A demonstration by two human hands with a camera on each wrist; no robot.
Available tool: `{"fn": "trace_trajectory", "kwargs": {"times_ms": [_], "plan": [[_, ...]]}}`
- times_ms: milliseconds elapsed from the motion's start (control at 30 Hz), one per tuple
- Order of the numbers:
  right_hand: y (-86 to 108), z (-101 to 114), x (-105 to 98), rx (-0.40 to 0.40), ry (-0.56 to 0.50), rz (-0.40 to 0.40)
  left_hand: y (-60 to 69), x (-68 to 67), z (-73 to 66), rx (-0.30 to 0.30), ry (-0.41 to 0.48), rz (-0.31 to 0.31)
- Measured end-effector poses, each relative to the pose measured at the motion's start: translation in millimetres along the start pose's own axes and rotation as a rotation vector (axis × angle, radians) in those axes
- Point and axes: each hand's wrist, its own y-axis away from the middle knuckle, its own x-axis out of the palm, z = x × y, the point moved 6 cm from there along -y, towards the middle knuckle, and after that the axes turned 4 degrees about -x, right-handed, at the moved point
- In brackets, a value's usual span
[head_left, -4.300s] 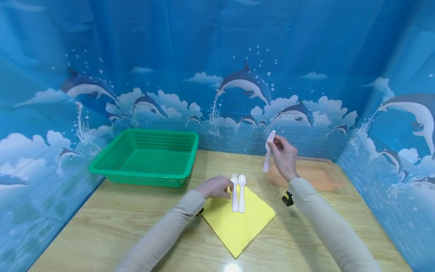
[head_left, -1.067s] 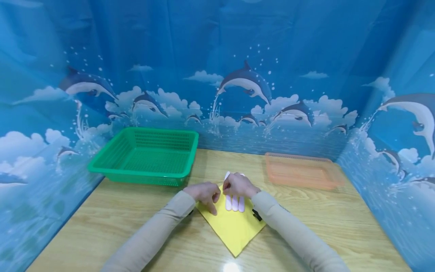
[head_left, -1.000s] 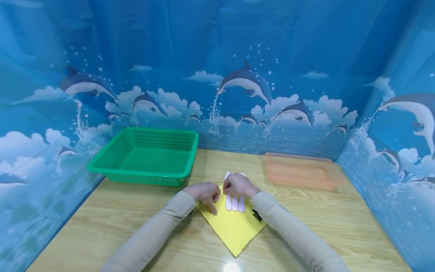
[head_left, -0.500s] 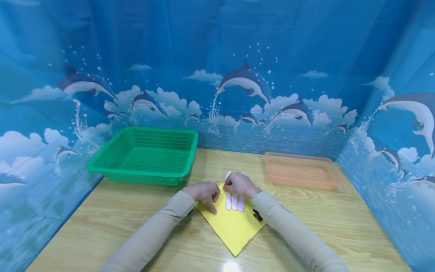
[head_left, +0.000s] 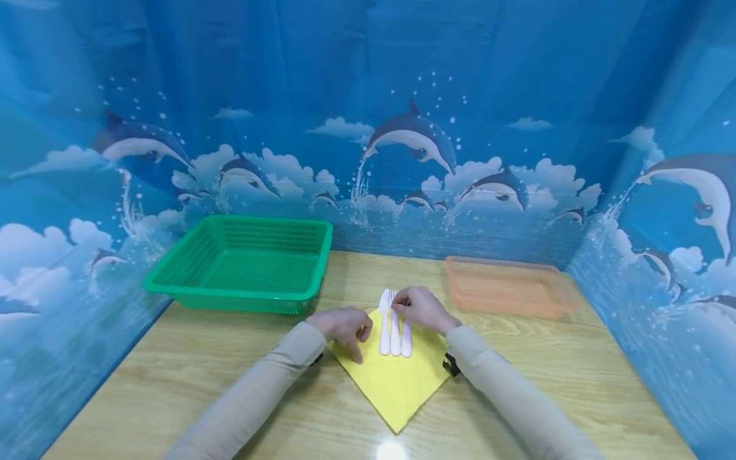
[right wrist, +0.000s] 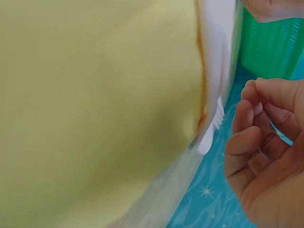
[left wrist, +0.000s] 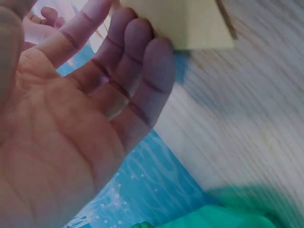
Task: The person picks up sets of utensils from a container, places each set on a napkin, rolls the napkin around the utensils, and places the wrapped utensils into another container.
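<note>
A white knife [head_left: 384, 329], a white fork [head_left: 395, 335] and a white spoon [head_left: 407, 344] lie side by side on the yellow napkin [head_left: 397, 390]; the spoon's head is hidden behind my right hand. That right hand [head_left: 422, 308] is just above the fork and spoon, fingers loosely curled and holding nothing. In the right wrist view, the right hand [right wrist: 266, 147] is apart from the fork's tines [right wrist: 218, 114]. My left hand [head_left: 343, 329] rests on the napkin's left part, fingers relaxed. The left wrist view shows its fingertips [left wrist: 159, 57] at the napkin's edge.
A green plastic basket [head_left: 238, 297] stands at the back left of the wooden table [head_left: 144, 390]. At the back right is a shallow, see-through orange tray [head_left: 506, 300]. A blue dolphin-print curtain [head_left: 345, 76] closes off the back and sides.
The knife, held up by my right hand at first, now lies left of the fork. My right hand has since let go and shifted right. My left hand moved slightly left, then stayed.
</note>
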Motion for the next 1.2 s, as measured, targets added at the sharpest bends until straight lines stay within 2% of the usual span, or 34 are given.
{"fn": "trace_trajectory", "kwargs": {"times_ms": [267,367,567,767,933,1067,1200], "plan": [[12.3,-11.7,-4.2,-0.035,0.019,-0.001,3.9,0.8,-12.8,0.096,-0.01,-0.003],[16.3,-13.5,-6.0,-0.018,0.025,-0.002,4.9,2.9,-17.8,0.138,0.011,0.012],[25.2,-17.5,-4.1,0.015,-0.005,0.056,7.6,7.6,-26.3,0.187,0.072,0.05],[35.8,-20.1,-3.6,-0.055,0.025,0.079,11.4,14.8,-35.3,0.239,0.092,0.092],[41.5,-21.2,-0.4,-0.096,0.015,0.131,15.5,21.8,-39.2,0.23,0.049,0.149],[42.0,-19.2,2.3,-0.081,-0.016,0.167,19.9,26.2,-39.2,0.199,-0.019,0.176],[41.6,-19.7,2.9,-0.055,-0.038,0.181,21.6,29.2,-40.6,0.201,-0.025,0.181]]}}
